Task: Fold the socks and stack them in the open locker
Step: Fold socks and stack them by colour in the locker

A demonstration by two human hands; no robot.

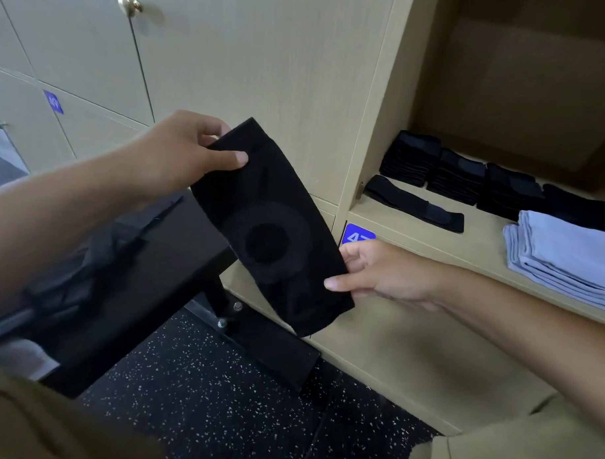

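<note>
While pinched at its ends by left hand (pixel 190 150) and right hand (pixel 381 276), black sock (pixel 270 224) slanting upper-left to lower-right.

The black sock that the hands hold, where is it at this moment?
In the head view the black sock is stretched in the air between the left hand and right hand, left of the open locker.
</note>
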